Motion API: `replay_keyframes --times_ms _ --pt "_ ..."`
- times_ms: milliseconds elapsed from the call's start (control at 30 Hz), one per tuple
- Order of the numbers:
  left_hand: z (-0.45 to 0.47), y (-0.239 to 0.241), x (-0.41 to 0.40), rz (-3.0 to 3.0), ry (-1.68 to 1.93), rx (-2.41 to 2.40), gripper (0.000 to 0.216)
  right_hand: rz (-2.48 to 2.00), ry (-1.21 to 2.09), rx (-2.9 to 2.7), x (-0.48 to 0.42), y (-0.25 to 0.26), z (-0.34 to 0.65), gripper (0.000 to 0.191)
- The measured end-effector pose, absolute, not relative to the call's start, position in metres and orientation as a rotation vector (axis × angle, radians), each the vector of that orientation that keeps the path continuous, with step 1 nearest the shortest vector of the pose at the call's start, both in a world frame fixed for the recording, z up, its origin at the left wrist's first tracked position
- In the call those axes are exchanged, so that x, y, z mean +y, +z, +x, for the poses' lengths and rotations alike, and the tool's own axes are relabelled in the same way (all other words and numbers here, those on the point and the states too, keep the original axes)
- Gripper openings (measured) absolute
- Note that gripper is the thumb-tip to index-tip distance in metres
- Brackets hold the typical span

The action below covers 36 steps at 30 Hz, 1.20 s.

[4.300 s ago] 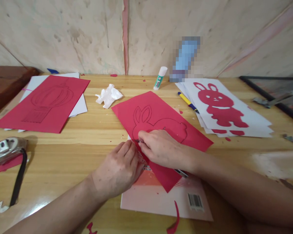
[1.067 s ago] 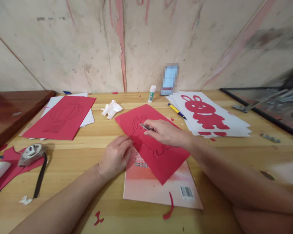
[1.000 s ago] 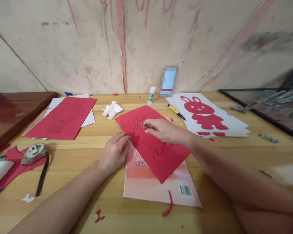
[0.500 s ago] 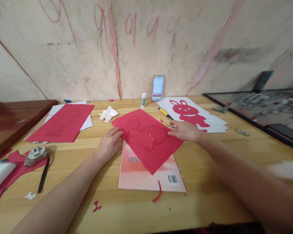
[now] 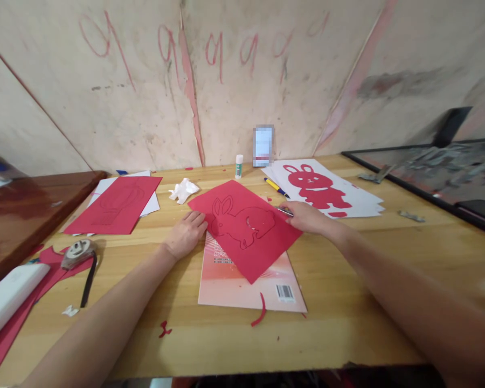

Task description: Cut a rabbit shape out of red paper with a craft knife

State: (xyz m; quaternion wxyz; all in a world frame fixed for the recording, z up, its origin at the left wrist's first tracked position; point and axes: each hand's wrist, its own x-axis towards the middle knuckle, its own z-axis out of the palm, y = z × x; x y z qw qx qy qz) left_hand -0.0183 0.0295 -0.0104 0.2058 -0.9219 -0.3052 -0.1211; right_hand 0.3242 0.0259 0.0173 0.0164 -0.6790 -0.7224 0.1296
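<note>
A red paper sheet (image 5: pixel 250 242) with a rabbit outline partly cut into it lies tilted on a pink booklet (image 5: pixel 242 285) on the wooden table (image 5: pixel 347 302). My left hand (image 5: pixel 186 234) rests flat at the sheet's left edge, fingers stretched onto the paper. At the sheet's right corner my right hand (image 5: pixel 305 216) is closed round a thin metal craft knife (image 5: pixel 285 210), whose tip pokes out toward the left.
Behind lie white sheets with a red rabbit cut-out (image 5: pixel 313 186), a yellow-blue pen (image 5: pixel 277 187), a glue stick (image 5: pixel 238 165), crumpled tissue (image 5: pixel 183 189) and a red sheet with a lantern drawing (image 5: pixel 115 205). A tape dispenser (image 5: pixel 78 250) sits left; a black-framed pane (image 5: pixel 428 167) right.
My right hand with the knife has left the rabbit outline and moved to the sheet's right corner. My left hand slid to the left edge. The camera pulled back and up.
</note>
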Motion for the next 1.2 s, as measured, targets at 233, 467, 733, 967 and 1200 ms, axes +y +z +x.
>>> replay_keyframes --times_ms 233,467,733,967,1200 --pt "-0.012 0.003 0.017 -2.577 -0.289 -0.691 0.017 -2.205 0.211 -2.243 0.037 0.040 0.324 0.052" --pt "0.001 0.004 -0.021 -2.612 -0.285 -0.547 0.025 -2.170 0.006 -2.280 0.060 0.041 0.319 0.047" --pt "0.001 0.003 -0.035 -2.641 -0.212 -0.604 0.017 -1.898 -0.117 -2.177 0.034 0.045 0.282 0.039" --pt "0.006 0.001 -0.044 -2.790 -0.383 -0.740 0.016 -1.496 0.281 -2.445 -0.027 0.046 0.233 0.028" --pt "-0.002 -0.003 -0.042 -3.023 -0.697 -0.719 0.020 -1.572 0.204 -2.625 -0.058 0.034 0.218 0.015"
